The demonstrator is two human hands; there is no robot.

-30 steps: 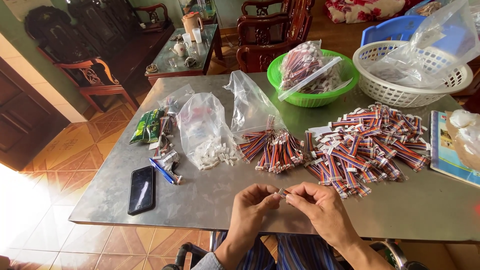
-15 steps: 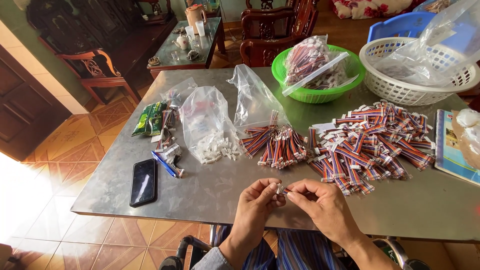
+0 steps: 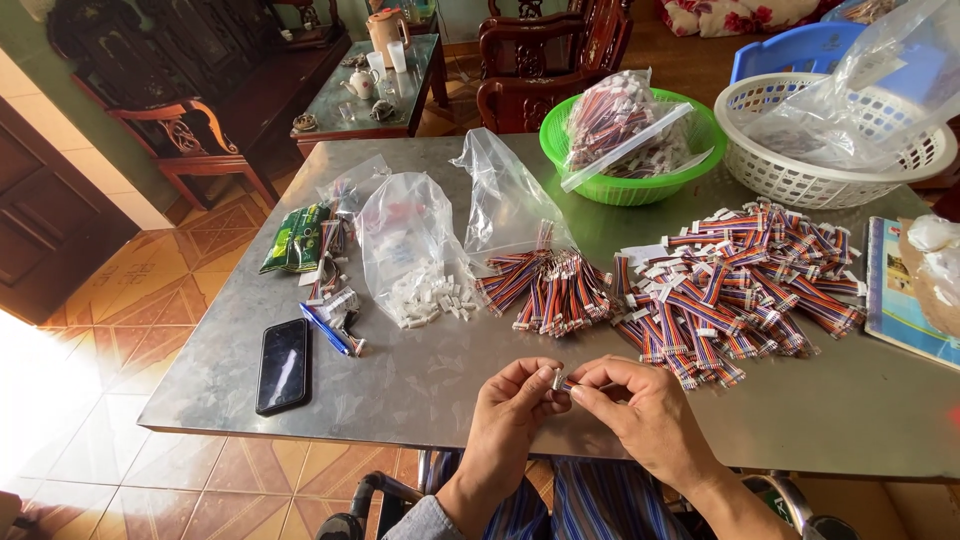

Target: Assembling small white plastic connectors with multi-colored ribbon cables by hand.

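White plastic, a small connector is being pinched closed between the fingers of the left hand and right hand above the worktop; light, rigid, probably best gripped by its sides.

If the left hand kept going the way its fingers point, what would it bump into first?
The left hand points right, at the right hand. It would meet the small white plug pinched between them, then the right fingers almost at once. They look nearly touching already.
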